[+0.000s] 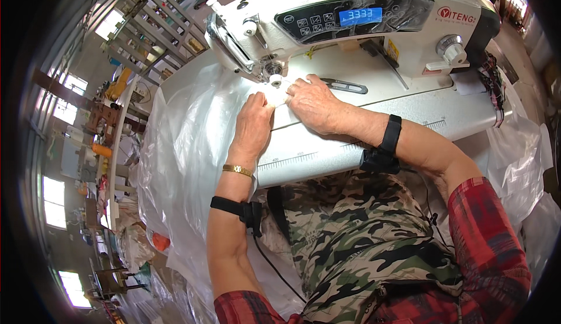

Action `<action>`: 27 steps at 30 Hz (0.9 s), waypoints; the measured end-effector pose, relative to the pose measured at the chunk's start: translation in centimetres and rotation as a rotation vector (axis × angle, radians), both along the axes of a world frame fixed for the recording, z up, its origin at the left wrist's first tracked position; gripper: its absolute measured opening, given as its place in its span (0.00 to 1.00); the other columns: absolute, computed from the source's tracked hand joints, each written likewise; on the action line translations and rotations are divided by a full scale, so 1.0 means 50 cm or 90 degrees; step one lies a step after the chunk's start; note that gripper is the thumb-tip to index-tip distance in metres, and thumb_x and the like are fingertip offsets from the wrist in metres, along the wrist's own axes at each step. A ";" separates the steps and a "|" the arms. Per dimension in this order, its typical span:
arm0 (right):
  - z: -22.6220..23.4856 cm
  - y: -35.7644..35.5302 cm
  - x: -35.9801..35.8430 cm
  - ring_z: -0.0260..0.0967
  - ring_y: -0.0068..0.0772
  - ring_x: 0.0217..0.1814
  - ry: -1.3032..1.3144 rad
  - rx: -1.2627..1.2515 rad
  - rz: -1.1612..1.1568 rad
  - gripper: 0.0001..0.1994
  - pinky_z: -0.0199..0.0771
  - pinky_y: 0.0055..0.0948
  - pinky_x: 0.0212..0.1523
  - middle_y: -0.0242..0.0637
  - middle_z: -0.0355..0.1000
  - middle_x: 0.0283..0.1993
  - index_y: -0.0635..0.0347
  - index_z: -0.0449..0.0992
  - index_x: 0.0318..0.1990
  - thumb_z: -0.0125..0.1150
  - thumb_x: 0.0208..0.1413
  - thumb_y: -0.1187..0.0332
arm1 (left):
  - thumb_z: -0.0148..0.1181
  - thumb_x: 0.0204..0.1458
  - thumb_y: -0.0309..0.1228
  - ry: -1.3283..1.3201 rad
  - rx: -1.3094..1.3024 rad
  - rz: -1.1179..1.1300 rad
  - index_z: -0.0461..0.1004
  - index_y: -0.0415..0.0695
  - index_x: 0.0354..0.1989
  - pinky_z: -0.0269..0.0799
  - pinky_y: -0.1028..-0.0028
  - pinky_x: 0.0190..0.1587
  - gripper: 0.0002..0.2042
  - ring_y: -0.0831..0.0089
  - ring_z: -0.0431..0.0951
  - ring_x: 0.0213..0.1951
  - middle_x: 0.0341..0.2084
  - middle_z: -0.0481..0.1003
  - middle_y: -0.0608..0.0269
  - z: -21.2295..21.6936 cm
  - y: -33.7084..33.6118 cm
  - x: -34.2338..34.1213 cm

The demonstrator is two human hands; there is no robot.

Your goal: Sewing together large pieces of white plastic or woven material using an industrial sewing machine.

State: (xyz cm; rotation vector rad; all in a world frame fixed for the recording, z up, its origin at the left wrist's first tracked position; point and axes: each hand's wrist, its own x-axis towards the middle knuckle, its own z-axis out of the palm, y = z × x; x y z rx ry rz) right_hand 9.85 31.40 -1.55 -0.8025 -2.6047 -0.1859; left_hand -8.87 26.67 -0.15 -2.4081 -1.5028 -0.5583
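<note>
Workshop w/ windows and metal racks (pixel 153 37) off to the left; white worktop (pixel 374 131) carries a white sewing machine (pixel 356 20) just ahead of both hands. Clear plastic sheet (pixel 187 143) drapes over the worktop's left side and hangs down past the left forearm, more of it bunched at far right.

Left hand (pixel 252 126) lies flat, palm down, fingers together, pressing the sheet's edge just left of the needle area (pixel 273 73). Right hand (pixel 312 105) also flat, fingers spread a bit, pressing the same edge right beside the presser foot; fingertips of both hands nearly meet in front of the needle. Neither hand is closed round anything, both just hold the plastic down.

Gold bracelet (pixel 237 170) on left wrist, black strap (pixel 242 209) further up the forearm w/ a cable running off it. Another black strap (pixel 385 146) on right forearm. Blue display (pixel 360 15) lit on the machine, beyond the right hand. Camo apron (pixel 362 248) below the worktop edge, red plaid sleeves (pixel 491 248).
</note>
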 end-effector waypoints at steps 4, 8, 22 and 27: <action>0.001 0.002 0.000 0.68 0.38 0.52 0.013 -0.045 -0.001 0.08 0.63 0.45 0.57 0.39 0.72 0.40 0.63 0.77 0.36 0.53 0.51 0.72 | 0.54 0.47 0.22 0.016 0.007 0.015 0.75 0.37 0.25 0.71 0.63 0.43 0.04 0.61 0.72 0.38 0.31 0.69 0.56 -0.006 0.015 -0.005; 0.007 0.004 -0.001 0.67 0.39 0.53 0.003 -0.088 -0.017 0.08 0.63 0.44 0.57 0.40 0.72 0.41 0.63 0.77 0.36 0.53 0.52 0.72 | 0.54 0.47 0.23 0.040 0.018 0.024 0.77 0.38 0.25 0.71 0.64 0.46 0.05 0.61 0.72 0.41 0.32 0.71 0.55 -0.009 0.027 -0.005; 0.001 0.010 0.000 0.66 0.40 0.55 0.037 -0.059 -0.006 0.10 0.64 0.46 0.55 0.41 0.72 0.45 0.62 0.76 0.40 0.51 0.54 0.72 | 0.55 0.46 0.23 0.064 0.053 0.031 0.79 0.38 0.28 0.72 0.64 0.48 0.06 0.60 0.73 0.44 0.36 0.73 0.53 -0.009 0.038 -0.002; 0.009 0.009 0.011 0.66 0.41 0.53 0.038 -0.075 0.004 0.13 0.63 0.42 0.54 0.40 0.71 0.47 0.62 0.75 0.49 0.52 0.59 0.68 | 0.53 0.53 0.22 -0.078 -0.098 0.076 0.79 0.36 0.38 0.73 0.63 0.49 0.09 0.54 0.76 0.45 0.41 0.76 0.49 0.053 -0.019 -0.004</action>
